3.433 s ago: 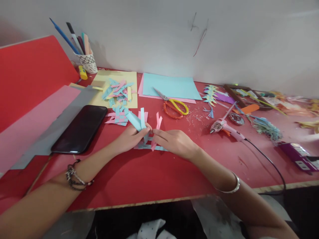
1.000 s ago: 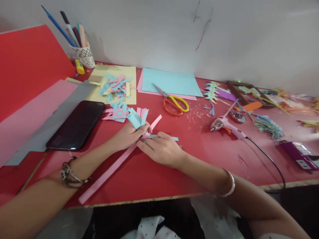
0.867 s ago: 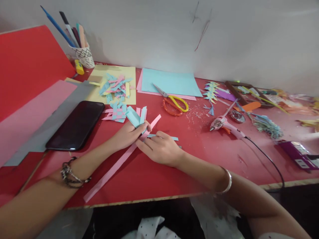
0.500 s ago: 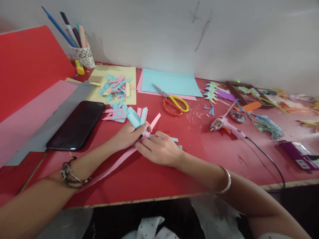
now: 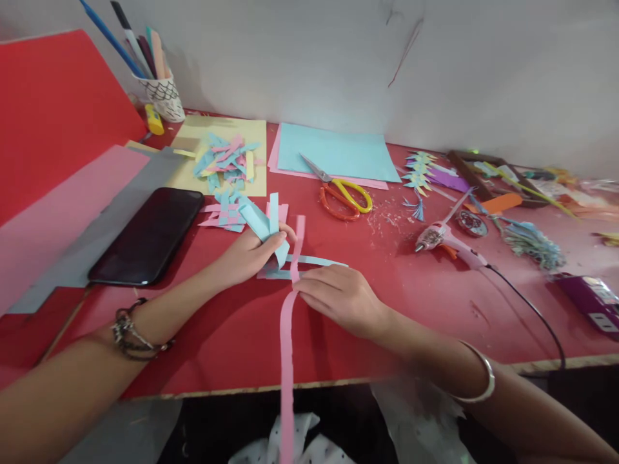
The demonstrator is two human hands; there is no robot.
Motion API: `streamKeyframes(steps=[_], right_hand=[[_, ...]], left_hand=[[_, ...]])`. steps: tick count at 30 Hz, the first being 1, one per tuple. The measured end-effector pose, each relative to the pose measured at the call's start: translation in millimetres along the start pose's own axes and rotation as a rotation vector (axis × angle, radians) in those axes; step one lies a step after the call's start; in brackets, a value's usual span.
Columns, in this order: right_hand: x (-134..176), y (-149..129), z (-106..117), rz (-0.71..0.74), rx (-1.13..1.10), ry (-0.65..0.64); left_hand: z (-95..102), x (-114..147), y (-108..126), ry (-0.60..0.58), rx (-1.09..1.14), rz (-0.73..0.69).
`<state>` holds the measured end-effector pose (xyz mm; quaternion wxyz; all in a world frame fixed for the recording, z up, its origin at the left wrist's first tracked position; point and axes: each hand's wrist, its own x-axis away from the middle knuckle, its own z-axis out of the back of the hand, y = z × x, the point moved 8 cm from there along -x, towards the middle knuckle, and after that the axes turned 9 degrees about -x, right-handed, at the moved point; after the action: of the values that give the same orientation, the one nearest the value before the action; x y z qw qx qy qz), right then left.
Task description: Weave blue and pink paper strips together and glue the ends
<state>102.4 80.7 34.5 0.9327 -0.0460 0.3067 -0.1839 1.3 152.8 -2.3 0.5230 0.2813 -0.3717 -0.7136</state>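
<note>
My left hand (image 5: 258, 252) is closed on light blue paper strips (image 5: 256, 219), with the thumb pressed on a folded one. Between thumb and fingers of my right hand (image 5: 341, 293) is a long pink paper strip (image 5: 287, 341); its short end stands up and its long tail hangs past the table's front edge. Further blue strips (image 5: 314, 261) reach right from below my left hand, in the gap between both hands. Just behind that hand lies a pink and blue woven paper piece (image 5: 229, 212). Some of the paper under my fingers is hidden.
A phone (image 5: 149, 235) lies left of my left hand. Behind are a yellow sheet (image 5: 254, 129) with cut paper pieces, blue paper (image 5: 338, 151) and open scissors (image 5: 336, 187). To the right lies a corded pink glue gun (image 5: 447, 243), near a purple box (image 5: 587, 301).
My right hand has moved right, away from my left hand, with the pink strip. The strip's tail has swung from the left to hang straight down. The view has shifted slightly.
</note>
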Motion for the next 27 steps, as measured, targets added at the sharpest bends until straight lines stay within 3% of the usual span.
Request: streamKeyframes(steps=[9, 21, 27], right_hand=[[5.2, 5.6, -8.6, -0.069, -0.073, -0.08], [-7.6, 10.5, -4.0, -0.027, -0.283, 0.081], [-5.2, 8.8, -9.9, -0.014, -0.236, 0.03]], left_hand=[[-1.8, 1.8, -5.1, -0.018, 0.063, 0.105], [0.2, -1.2, -3.6, 0.019, 0.009, 0.024], [-1.2, -0.5, -5.0, 0.001, 0.062, 0.013]])
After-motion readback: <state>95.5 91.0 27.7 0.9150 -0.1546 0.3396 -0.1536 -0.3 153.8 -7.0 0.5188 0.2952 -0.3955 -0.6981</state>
